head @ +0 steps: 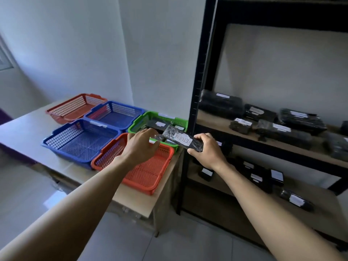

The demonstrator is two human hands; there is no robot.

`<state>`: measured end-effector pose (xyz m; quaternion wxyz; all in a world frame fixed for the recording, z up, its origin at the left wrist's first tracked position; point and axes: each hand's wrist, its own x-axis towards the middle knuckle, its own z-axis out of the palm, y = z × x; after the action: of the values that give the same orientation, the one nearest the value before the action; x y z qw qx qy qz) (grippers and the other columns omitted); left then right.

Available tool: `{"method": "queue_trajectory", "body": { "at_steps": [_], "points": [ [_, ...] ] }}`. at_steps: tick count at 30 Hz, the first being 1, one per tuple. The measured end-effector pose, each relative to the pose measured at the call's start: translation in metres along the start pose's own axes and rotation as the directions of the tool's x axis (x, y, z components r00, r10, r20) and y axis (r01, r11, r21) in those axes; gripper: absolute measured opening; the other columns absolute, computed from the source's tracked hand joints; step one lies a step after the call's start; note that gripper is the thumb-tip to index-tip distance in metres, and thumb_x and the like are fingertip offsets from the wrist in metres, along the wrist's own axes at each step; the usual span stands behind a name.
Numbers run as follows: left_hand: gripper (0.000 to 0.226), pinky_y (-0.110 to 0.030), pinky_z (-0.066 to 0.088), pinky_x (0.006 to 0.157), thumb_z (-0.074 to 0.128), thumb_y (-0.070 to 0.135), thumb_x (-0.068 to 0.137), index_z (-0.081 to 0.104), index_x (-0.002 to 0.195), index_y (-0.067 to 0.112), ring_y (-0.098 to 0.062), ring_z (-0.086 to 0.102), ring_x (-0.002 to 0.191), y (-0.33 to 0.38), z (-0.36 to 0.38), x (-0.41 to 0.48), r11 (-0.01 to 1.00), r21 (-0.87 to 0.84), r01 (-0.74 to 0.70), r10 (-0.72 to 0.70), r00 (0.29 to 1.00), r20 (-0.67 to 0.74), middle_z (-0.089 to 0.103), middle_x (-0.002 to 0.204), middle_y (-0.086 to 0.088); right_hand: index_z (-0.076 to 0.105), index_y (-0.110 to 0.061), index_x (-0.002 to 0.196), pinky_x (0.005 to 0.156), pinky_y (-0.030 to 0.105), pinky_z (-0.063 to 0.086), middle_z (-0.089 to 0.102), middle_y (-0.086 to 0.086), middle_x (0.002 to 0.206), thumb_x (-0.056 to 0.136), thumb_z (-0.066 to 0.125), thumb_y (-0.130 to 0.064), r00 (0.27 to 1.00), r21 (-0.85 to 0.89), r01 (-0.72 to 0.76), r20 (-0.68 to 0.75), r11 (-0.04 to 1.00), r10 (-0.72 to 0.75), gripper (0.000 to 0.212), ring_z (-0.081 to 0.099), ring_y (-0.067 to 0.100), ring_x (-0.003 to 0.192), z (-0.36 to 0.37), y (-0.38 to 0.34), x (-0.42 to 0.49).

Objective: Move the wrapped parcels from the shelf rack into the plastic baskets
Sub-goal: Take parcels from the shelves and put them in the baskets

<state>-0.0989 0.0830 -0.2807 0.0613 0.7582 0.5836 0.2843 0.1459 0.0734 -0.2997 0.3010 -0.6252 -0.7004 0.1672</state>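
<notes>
Two blue baskets and a far red one stand open on the table's left. The left hand hovers over the near red basket's far rim, fingers loosely bent at the parcel's left end; I cannot tell if they grip. The parcel, marked RETURN, hangs over the green basket's near rim, just beside the rack post. The right hand clasps its right end. More parcels lie on the shelves.
</notes>
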Motion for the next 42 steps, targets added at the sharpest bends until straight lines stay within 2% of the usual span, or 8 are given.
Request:
{"method": "queue_trajectory", "body": {
  "at_steps": [4,8,15,19,24,30,35,42],
  "points": [
    [0.030,-0.040,0.034,0.092,0.059,0.033,0.089,0.058,0.117,0.021,-0.021,0.060,0.101,-0.043,0.005,0.004,0.997,0.005,0.072,-0.072,0.995,0.066,0.065,0.112,0.003,0.054,-0.014,0.128,0.091,0.028,0.043,0.052,0.002,0.120,0.082,0.072,-0.035,0.997,-0.056,0.001,0.076,0.998,0.003,0.054,0.053,0.020,0.109,0.040,-0.008,0.029],
    [0.037,-0.045,0.043,0.095,0.061,0.035,0.088,0.056,0.122,0.020,-0.021,0.059,0.108,-0.085,0.016,0.011,0.991,0.049,0.124,-0.131,0.978,0.165,0.064,0.117,0.002,0.048,-0.014,0.137,0.098,0.034,0.044,0.050,0.004,0.130,0.085,0.067,-0.036,0.988,-0.131,0.028,0.155,0.991,-0.008,0.060,0.051,0.024,0.120,0.083,-0.007,0.063],
    [0.039,-0.045,0.042,0.097,0.060,0.034,0.089,0.055,0.126,0.021,-0.016,0.058,0.110,-0.129,0.040,0.047,0.975,0.118,0.188,-0.214,0.937,0.275,0.061,0.124,0.003,0.049,-0.020,0.134,0.098,0.038,0.044,0.049,0.002,0.126,0.087,0.062,-0.035,0.944,-0.281,0.031,0.325,0.959,0.064,0.051,0.051,0.022,0.116,0.156,0.003,0.110],
    [0.040,-0.043,0.037,0.099,0.060,0.035,0.091,0.053,0.127,0.021,-0.015,0.057,0.113,-0.138,0.059,0.064,0.979,0.095,0.179,-0.200,0.925,0.323,0.061,0.125,0.004,0.046,-0.016,0.137,0.105,0.044,0.036,0.047,0.006,0.131,0.090,0.059,-0.028,0.919,-0.344,0.026,0.377,0.938,0.113,0.050,0.048,0.027,0.121,0.191,0.011,0.122],
    [0.029,-0.038,0.036,0.095,0.056,0.034,0.092,0.056,0.117,0.020,-0.015,0.059,0.104,-0.156,0.080,0.080,0.985,0.078,0.153,-0.171,0.903,0.394,0.062,0.115,0.004,0.041,-0.025,0.139,0.104,0.048,0.033,0.049,0.010,0.131,0.092,0.057,-0.019,0.905,-0.417,0.078,0.411,0.905,0.111,0.049,0.048,0.032,0.122,0.226,0.017,0.133],
    [0.032,-0.045,0.038,0.098,0.056,0.036,0.091,0.055,0.120,0.022,-0.017,0.059,0.107,-0.183,0.100,0.102,0.990,0.026,0.137,-0.132,0.857,0.498,0.061,0.117,0.007,0.048,-0.021,0.128,0.102,0.050,0.031,0.057,0.011,0.121,0.093,0.053,-0.011,0.899,-0.574,0.034,0.376,0.818,0.226,0.037,0.051,0.034,0.117,0.255,0.018,0.139],
    [0.024,-0.040,0.035,0.090,0.052,0.034,0.091,0.056,0.113,0.025,-0.017,0.059,0.103,-0.200,0.123,0.113,0.997,-0.009,0.077,-0.057,0.809,0.585,0.061,0.113,0.008,0.044,-0.018,0.136,0.104,0.049,0.031,0.060,0.014,0.121,0.093,0.046,0.000,0.916,-0.660,-0.016,0.292,0.751,0.276,0.046,0.053,0.034,0.115,0.271,0.021,0.136],
    [0.031,-0.043,0.036,0.095,0.054,0.035,0.091,0.056,0.121,0.025,-0.014,0.059,0.105,-0.215,0.139,0.115,0.993,-0.113,0.044,0.040,0.757,0.652,0.060,0.122,0.009,0.046,-0.018,0.135,0.104,0.049,0.032,0.055,0.015,0.128,0.092,0.050,-0.001,0.908,-0.699,-0.061,0.257,0.713,0.330,0.046,0.052,0.035,0.118,0.278,0.015,0.136]
  ]
}}
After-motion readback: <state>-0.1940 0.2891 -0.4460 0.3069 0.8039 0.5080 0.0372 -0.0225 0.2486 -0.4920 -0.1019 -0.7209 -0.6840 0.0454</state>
